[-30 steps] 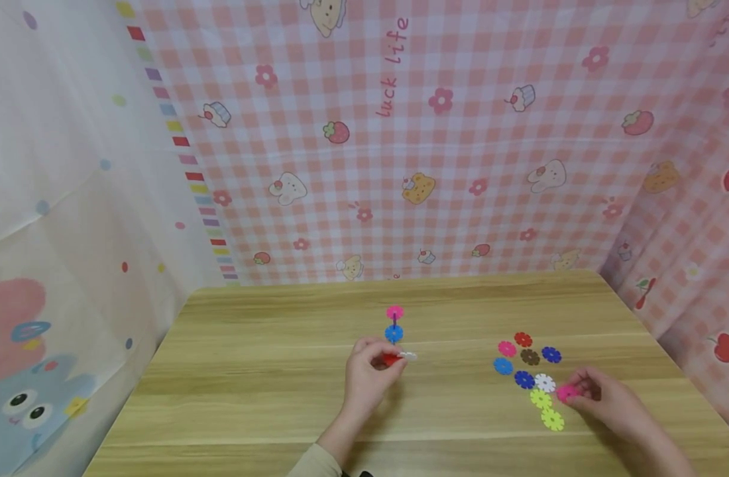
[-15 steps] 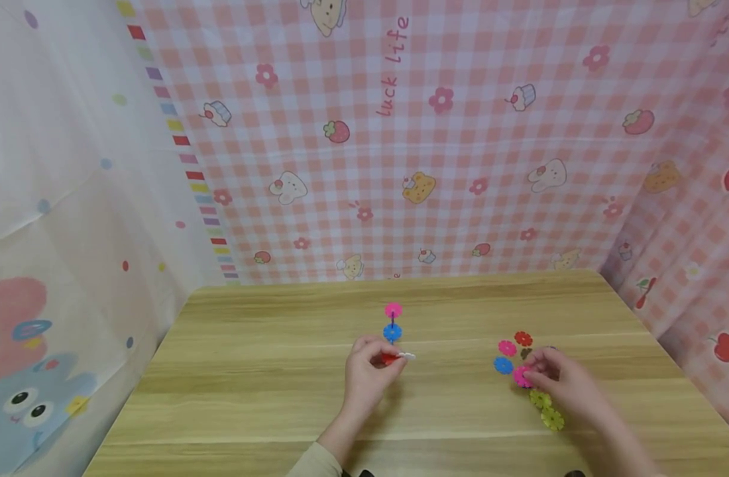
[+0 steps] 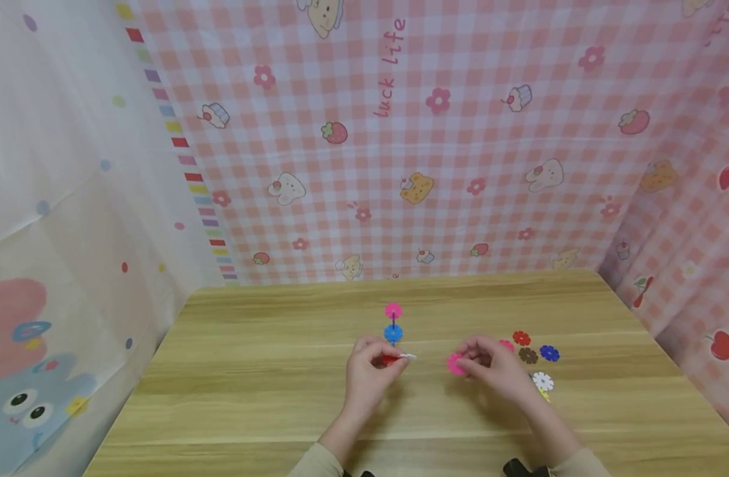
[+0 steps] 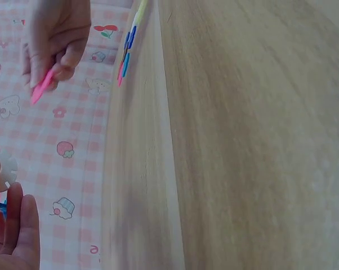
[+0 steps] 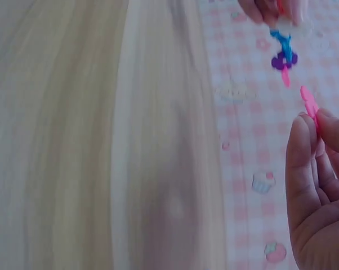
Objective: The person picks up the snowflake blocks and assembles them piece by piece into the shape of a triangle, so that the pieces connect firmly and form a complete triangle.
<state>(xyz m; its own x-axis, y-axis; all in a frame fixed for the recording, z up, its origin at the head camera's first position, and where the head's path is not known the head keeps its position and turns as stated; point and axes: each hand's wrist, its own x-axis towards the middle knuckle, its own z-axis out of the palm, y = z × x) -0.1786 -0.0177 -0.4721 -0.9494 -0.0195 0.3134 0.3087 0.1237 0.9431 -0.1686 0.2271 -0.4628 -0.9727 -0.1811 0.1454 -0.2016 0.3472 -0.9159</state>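
My left hand (image 3: 367, 371) grips a chain of interlocked plastic snowflake discs by its red disc (image 3: 389, 360). A white disc (image 3: 409, 357) juts from the near end. Beyond the fingers come a blue disc (image 3: 393, 333), a purple disc (image 5: 284, 60) seen edge-on in the head view, and a pink disc (image 3: 393, 311) at the far tip. Between thumb and fingers my right hand (image 3: 496, 372) pinches a separate pink snowflake disc (image 3: 456, 364). A gap lies between this disc and the chain.
Loose snowflake discs lie to the right on the wooden table (image 3: 251, 384): red (image 3: 521, 338), brown (image 3: 528, 356), dark blue (image 3: 549, 353), white (image 3: 543, 381) and others partly behind the right hand. A checked cloth (image 3: 364, 165) hangs behind the table.
My right hand has carried the pink snowflake disc leftward, from beside the loose discs to near the chain. My left hand has stayed in place with the chain.
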